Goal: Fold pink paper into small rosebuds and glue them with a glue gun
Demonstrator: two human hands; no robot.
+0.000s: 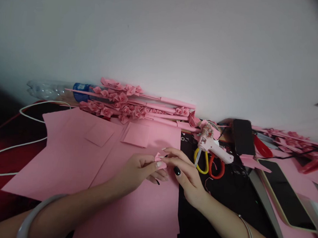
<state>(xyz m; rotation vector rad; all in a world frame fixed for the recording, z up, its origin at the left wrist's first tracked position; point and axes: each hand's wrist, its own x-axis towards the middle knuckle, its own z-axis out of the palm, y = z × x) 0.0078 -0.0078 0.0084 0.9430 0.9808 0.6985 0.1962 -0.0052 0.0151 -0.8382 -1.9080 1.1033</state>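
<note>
A small folded piece of pink paper is pinched between the thumb and fingers of my left hand, over large pink sheets. My right hand comes in from the other side, its fingers reaching to the top of the folded paper and its thumb held apart. The exact contact of the right fingertips is partly hidden. Below both hands lies a large pink sheet. Just beyond them sits a stack of pink paper squares, with a single pink square to its left.
Pink paper flowers on stems lie along the wall beside a plastic bottle. To the right are a glue gun, scissors, a black phone and a larger phone. A white cable curves at left.
</note>
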